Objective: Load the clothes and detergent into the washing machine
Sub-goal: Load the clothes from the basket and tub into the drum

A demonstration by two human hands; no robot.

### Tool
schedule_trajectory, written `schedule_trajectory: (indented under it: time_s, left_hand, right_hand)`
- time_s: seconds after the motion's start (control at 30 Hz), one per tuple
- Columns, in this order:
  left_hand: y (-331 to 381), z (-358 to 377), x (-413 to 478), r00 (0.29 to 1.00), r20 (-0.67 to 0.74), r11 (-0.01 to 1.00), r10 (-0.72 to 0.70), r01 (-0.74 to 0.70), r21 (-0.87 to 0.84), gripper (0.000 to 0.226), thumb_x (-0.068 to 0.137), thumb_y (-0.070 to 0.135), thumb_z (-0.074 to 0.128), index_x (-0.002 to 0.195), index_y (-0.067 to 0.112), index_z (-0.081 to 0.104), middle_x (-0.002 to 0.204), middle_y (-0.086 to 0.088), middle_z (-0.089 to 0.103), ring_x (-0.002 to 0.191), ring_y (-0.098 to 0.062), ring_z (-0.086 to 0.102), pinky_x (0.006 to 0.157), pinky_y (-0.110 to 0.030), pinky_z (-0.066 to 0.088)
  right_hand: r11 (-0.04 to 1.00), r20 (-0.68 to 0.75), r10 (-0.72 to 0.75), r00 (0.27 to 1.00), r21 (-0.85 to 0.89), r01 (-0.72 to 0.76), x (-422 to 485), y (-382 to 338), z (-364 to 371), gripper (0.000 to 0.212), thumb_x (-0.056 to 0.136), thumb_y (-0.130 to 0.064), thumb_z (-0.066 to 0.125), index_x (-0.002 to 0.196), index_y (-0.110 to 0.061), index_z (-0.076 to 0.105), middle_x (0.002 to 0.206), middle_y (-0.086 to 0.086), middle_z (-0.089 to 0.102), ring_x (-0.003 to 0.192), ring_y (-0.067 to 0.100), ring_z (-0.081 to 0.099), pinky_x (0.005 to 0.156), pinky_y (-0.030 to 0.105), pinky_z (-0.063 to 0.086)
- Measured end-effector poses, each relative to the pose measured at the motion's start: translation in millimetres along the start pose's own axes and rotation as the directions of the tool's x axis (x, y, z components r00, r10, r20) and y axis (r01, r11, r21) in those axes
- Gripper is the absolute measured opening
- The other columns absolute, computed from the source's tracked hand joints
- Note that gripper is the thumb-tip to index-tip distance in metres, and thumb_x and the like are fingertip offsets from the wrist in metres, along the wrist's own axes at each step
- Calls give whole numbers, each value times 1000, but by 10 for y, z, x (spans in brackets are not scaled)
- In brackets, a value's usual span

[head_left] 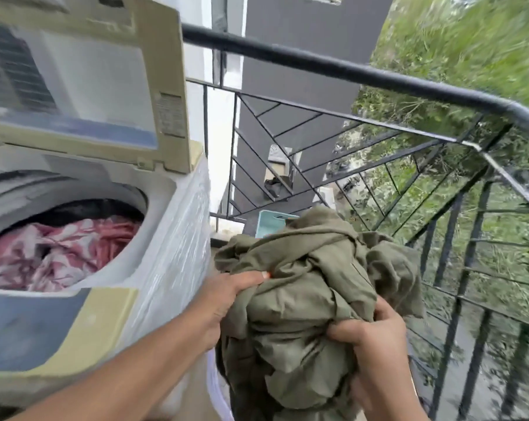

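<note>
A top-loading washing machine [172, 238] stands at the left, wrapped in clear plastic, its lid [84, 80] raised. Inside the drum lies a red and white patterned cloth [59, 253] with a dark garment behind it. To the right of the machine I hold a bunched olive-green garment [311, 287] in the air. My left hand [226, 302] grips its left side, thumb on top. My right hand [375, 344] grips its lower right side, fingers curled into the fabric. No detergent is in view.
A black metal railing [378, 77] runs along the balcony edge behind and right of the garment. A teal plastic basket [272, 221] peeks out behind the garment on the floor. Greenery and a grey building lie beyond the railing.
</note>
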State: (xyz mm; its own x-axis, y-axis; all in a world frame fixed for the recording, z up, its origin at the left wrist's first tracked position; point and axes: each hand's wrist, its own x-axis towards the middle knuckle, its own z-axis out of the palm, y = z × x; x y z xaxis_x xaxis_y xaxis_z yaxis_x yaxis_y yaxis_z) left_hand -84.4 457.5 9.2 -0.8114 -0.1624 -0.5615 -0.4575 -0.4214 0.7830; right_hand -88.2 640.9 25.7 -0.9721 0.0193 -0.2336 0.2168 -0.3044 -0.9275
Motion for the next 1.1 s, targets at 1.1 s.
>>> schedule_trajectory:
  time_s: [1.1]
  left_hand:
    - [3056,-3580,-1212,826,-102,830,555,-558,-1,44,53,24,81,96,15,75,93,-1,76,82,-15,72,69,-31,57]
  right_hand:
    - [946,317,-323,892,139,293,-1062,-370,4550,37,38,14,58,67,-8,66,68,9,61,65,21,58,59,35,50]
